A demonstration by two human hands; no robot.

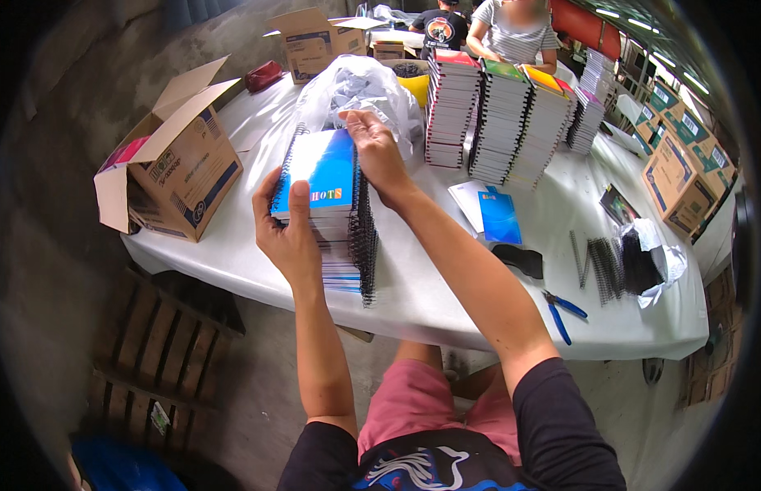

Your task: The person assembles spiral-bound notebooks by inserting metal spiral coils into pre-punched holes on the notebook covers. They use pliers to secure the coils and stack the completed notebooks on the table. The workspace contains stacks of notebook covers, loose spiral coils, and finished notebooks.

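Note:
A tall stack of spiral notebooks (335,250) stands near the front edge of the white-covered table. On top lies a blue-covered spiral notebook (323,164), with black coils along its left side. My left hand (286,221) grips that notebook's near left corner, its thumb over the cover and its fingers round the coil side. At the far right corner, my right hand (376,151) is closed with bent fingers against the notebook's edge; the fingertips are partly hidden. More black coils stick out on the stack's right side.
Tall notebook stacks (499,123) stand at the back right. Blue-handled pliers (564,315), loose black coils (605,266) and a blue cover sheet (500,217) lie to the right. An open carton (180,172) sits left, a clear plastic bag (356,86) behind. A person (515,37) stands across the table.

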